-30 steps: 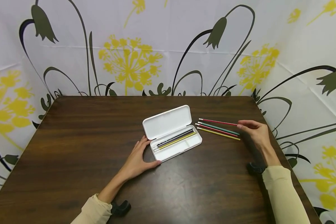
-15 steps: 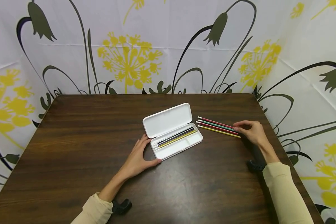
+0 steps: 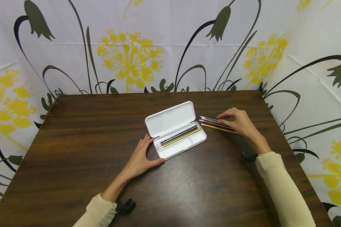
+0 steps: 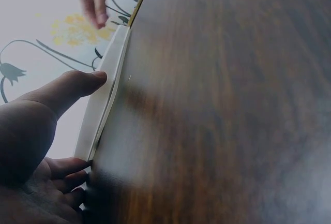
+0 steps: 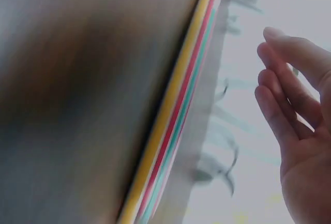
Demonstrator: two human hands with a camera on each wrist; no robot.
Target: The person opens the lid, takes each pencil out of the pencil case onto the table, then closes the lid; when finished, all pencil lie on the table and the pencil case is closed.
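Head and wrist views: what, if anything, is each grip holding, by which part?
Left grip: white pencil case, by its left end. Right grip: nothing; it's apart from the loose pencils.

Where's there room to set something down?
Bare tabletop lies left of the left hand and, in front of the open white case, between the sleeves. Crowded: right of the case, where pencils lie bunched by the right hand.

An open pencil case [image 3: 188, 143] lies on a table [image 3: 88, 132], its lid [image 3: 170, 119] to the rear and several pencils [image 3: 179, 137] inside. A left hand [image 3: 140, 160] touches the left end; just right, loose pencils [image 3: 211, 123] lie side by side beneath a right hand [image 3: 241, 122]. Cloth [image 3: 170, 25] hangs behind.
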